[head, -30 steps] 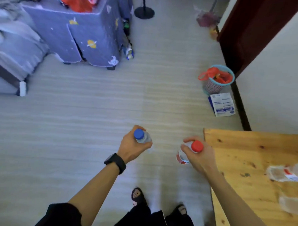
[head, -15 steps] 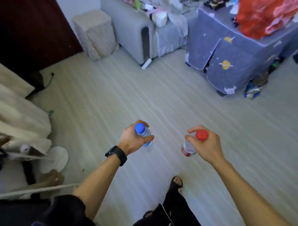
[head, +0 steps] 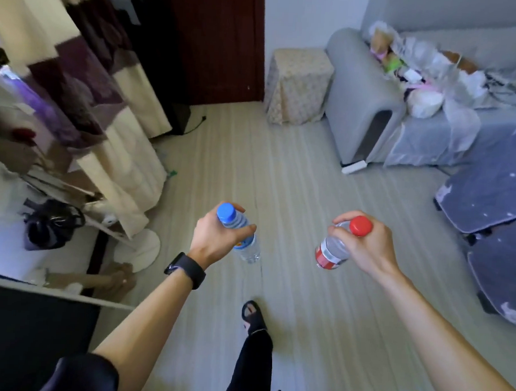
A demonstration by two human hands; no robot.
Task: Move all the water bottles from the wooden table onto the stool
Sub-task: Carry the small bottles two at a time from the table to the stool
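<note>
My left hand (head: pixel 216 236) grips a clear water bottle with a blue cap (head: pixel 244 239) near its neck, held above the floor. My right hand (head: pixel 364 245) holds a clear water bottle with a red cap and red label (head: pixel 331 253) the same way. A square stool under a beige patterned cloth (head: pixel 298 84) stands at the far wall, between the dark red door and the grey sofa. Its top is bare. The wooden table is out of view.
A grey sofa (head: pixel 364 108) piled with bags sits at the right. A blue star-patterned cover (head: pixel 493 188) drapes furniture at the right edge. Curtains and a rack with a black bag (head: pixel 53 224) fill the left. Striped floor runs between me and the stool.
The view has swung left: the wooden table and basket are gone, and the stool, sofa and curtains have come into sight. Both hands keep their bottles.
</note>
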